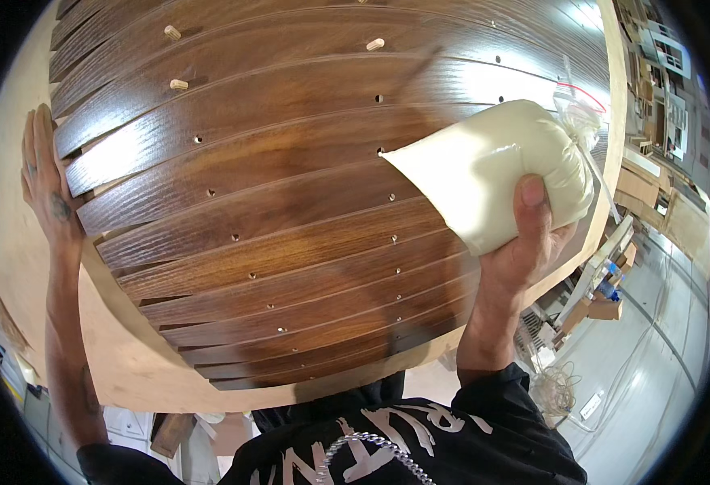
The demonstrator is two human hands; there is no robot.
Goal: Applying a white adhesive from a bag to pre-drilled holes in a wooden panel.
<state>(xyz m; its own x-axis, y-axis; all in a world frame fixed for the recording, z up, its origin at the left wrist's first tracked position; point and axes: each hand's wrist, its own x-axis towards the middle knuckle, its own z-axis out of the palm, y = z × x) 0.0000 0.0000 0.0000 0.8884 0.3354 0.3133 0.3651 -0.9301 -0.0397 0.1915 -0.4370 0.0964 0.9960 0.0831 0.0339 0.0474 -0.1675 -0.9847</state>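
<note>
My right hand [525, 242] grips a cream-coloured plastic bag of glue [492, 170], its pointed corner touching a hole in one of the dark walnut panels [290, 210]. The bag's tied neck [579, 121] points right. Several such panels lie side by side on a light wooden table [128, 364], each with a row of small holes. Three wooden dowels [173, 32] stand in holes on the far panels. My left hand [48, 178] rests flat at the left ends of the panels, fingers extended.
The table's curved front edge runs just above my dark printed shirt [387, 444]. To the right lie a grey workshop floor [662, 356], stacked boards and boxes [606, 307], and a tangle of cord [553, 388].
</note>
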